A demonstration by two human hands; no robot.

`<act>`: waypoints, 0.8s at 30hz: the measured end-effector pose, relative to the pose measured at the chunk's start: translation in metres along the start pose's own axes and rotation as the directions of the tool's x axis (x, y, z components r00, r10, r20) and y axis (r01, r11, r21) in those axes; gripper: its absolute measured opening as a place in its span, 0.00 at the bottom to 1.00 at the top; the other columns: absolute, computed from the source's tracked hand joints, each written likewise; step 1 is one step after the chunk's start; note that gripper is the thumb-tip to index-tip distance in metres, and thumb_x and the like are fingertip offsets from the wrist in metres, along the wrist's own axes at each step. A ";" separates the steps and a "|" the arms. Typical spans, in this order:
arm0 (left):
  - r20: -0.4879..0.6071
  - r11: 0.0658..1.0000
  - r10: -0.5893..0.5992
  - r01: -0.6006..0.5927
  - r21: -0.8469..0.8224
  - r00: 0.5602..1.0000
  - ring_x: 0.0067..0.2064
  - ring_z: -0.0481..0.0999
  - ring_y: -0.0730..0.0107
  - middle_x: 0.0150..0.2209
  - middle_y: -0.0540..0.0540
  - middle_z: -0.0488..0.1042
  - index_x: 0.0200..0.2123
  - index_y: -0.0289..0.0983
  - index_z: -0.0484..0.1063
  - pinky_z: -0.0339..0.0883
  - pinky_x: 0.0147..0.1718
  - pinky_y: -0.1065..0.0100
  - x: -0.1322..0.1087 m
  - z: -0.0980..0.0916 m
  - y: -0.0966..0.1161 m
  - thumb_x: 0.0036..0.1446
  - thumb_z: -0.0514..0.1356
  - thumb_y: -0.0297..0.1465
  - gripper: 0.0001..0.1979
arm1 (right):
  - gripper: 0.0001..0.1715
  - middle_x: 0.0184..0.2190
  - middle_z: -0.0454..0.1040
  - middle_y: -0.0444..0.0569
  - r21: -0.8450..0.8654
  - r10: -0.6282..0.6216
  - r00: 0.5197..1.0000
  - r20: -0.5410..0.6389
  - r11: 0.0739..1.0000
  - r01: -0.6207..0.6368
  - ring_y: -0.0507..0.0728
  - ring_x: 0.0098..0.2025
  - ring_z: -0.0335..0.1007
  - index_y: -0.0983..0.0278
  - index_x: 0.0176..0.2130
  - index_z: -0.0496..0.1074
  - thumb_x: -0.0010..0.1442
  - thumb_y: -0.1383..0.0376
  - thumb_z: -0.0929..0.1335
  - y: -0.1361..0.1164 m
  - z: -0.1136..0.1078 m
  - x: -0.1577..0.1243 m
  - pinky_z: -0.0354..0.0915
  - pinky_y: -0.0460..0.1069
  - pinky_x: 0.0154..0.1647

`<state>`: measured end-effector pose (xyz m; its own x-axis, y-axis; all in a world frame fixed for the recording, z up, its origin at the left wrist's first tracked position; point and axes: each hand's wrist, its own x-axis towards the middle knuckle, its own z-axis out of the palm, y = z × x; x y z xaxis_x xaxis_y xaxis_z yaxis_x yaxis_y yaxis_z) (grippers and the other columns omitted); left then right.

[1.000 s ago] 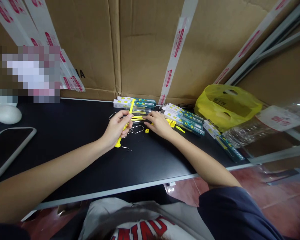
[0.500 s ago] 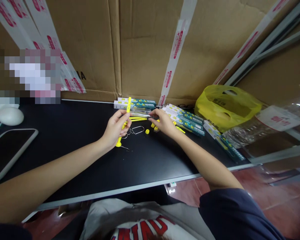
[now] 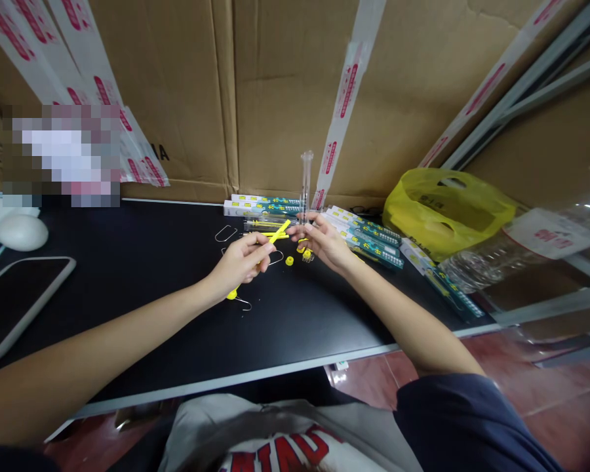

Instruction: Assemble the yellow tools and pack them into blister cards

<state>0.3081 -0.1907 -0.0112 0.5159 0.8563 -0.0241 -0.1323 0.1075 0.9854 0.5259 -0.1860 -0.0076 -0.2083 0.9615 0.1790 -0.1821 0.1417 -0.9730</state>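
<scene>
It looks like a storeroom or small workshop: tall cardboard (image 3: pixel 285 124) with printed tape (image 3: pixel 347 92) rises behind the back edge of the black bench (image 3: pixel 319 321), a metal frame (image 3: pixel 499 115) stands beyond its right end, and red floor tiles (image 3: pixel 516 387) show past its front edge.

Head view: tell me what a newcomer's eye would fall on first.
Probably the bright yellow plastic bag, at the right beside a clear plastic bottle. Next, at the centre, the right hand holds a clear plastic tube upright against the cardboard, while the left hand grips a yellow plastic strip.
</scene>
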 end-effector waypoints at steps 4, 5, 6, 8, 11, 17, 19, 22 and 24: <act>-0.011 1.000 0.001 -0.001 0.030 1.000 0.11 0.51 0.87 0.17 0.57 0.66 0.33 0.38 0.62 0.42 0.10 0.82 0.002 -0.001 -0.002 0.53 0.63 0.39 0.14 | 0.21 0.39 0.79 0.48 -0.017 0.018 1.000 0.016 1.000 -0.017 0.52 0.37 0.74 0.59 0.43 0.61 0.56 0.56 0.71 -0.002 0.002 -0.002 0.69 0.46 0.35; -0.011 0.999 0.002 -0.002 0.049 1.000 0.11 0.52 0.87 0.17 0.57 0.67 0.33 0.38 0.62 0.42 0.10 0.81 0.002 -0.001 -0.003 0.54 0.63 0.39 0.14 | 0.21 0.39 0.79 0.48 -0.020 0.022 1.000 0.011 1.000 -0.022 0.52 0.38 0.74 0.59 0.43 0.60 0.56 0.56 0.71 -0.003 0.002 -0.002 0.70 0.47 0.36; -0.009 0.997 0.004 -0.003 0.074 1.000 0.11 0.54 0.86 0.18 0.57 0.68 0.33 0.38 0.62 0.43 0.09 0.81 0.002 -0.002 -0.004 0.54 0.63 0.39 0.14 | 0.21 0.40 0.79 0.48 -0.018 0.026 1.000 0.005 0.999 -0.026 0.52 0.38 0.74 0.59 0.42 0.60 0.56 0.56 0.71 -0.004 0.003 -0.002 0.70 0.48 0.37; 0.000 0.990 0.008 -0.008 0.143 1.000 0.11 0.57 0.84 0.19 0.55 0.69 0.33 0.38 0.62 0.46 0.08 0.80 0.001 -0.002 -0.004 0.54 0.62 0.39 0.13 | 0.19 0.42 0.78 0.49 0.001 0.026 1.000 -0.015 1.000 -0.026 0.52 0.39 0.74 0.59 0.41 0.60 0.56 0.56 0.71 -0.005 0.004 -0.003 0.70 0.48 0.37; 0.015 0.972 0.009 -0.012 0.237 1.000 0.11 0.60 0.83 0.21 0.55 0.70 0.33 0.38 0.63 0.50 0.08 0.80 -0.001 -0.001 -0.004 0.56 0.61 0.39 0.12 | 0.18 0.45 0.77 0.49 0.054 0.005 1.000 -0.030 0.999 -0.004 0.51 0.39 0.73 0.60 0.40 0.61 0.56 0.58 0.71 -0.007 0.008 -0.004 0.70 0.46 0.36; 0.060 0.957 -0.001 -0.016 0.291 0.998 0.11 0.60 0.84 0.21 0.55 0.70 0.33 0.37 0.64 0.48 0.07 0.81 -0.001 -0.001 -0.006 0.58 0.59 0.38 0.10 | 0.20 0.41 0.78 0.48 0.068 0.011 0.999 0.030 0.998 -0.013 0.51 0.37 0.72 0.60 0.42 0.63 0.54 0.57 0.72 -0.004 0.014 -0.006 0.72 0.48 0.36; 0.070 0.955 -0.005 -0.016 0.298 0.998 0.11 0.60 0.84 0.21 0.55 0.71 0.33 0.37 0.64 0.48 0.07 0.81 -0.001 -0.001 -0.007 0.58 0.59 0.38 0.10 | 0.20 0.40 0.78 0.48 0.052 0.008 0.999 0.050 0.999 -0.010 0.52 0.38 0.72 0.60 0.41 0.63 0.55 0.57 0.72 -0.004 0.014 -0.006 0.72 0.48 0.36; 0.066 0.955 -0.008 -0.012 0.295 0.998 0.11 0.60 0.83 0.21 0.55 0.71 0.33 0.38 0.63 0.48 0.07 0.80 -0.001 0.000 -0.007 0.58 0.58 0.38 0.11 | 0.19 0.40 0.78 0.48 0.034 -0.002 0.998 0.056 0.999 0.000 0.52 0.37 0.73 0.60 0.41 0.62 0.55 0.56 0.72 -0.004 0.014 -0.007 0.72 0.47 0.35; 0.058 0.957 -0.006 -0.011 0.288 0.998 0.10 0.59 0.83 0.21 0.55 0.70 0.33 0.38 0.63 0.48 0.07 0.80 -0.002 0.002 -0.005 0.58 0.58 0.38 0.10 | 0.19 0.40 0.78 0.48 0.022 -0.002 0.998 0.067 1.000 0.000 0.52 0.37 0.74 0.60 0.41 0.62 0.55 0.56 0.72 -0.004 0.014 -0.007 0.72 0.47 0.35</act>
<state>0.3091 -0.1936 -0.0158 0.5651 0.8248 -0.0205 0.1119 -0.0520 0.9924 0.5144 -0.1967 -0.0025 -0.2719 0.9433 0.1903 -0.2037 0.1368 -0.9694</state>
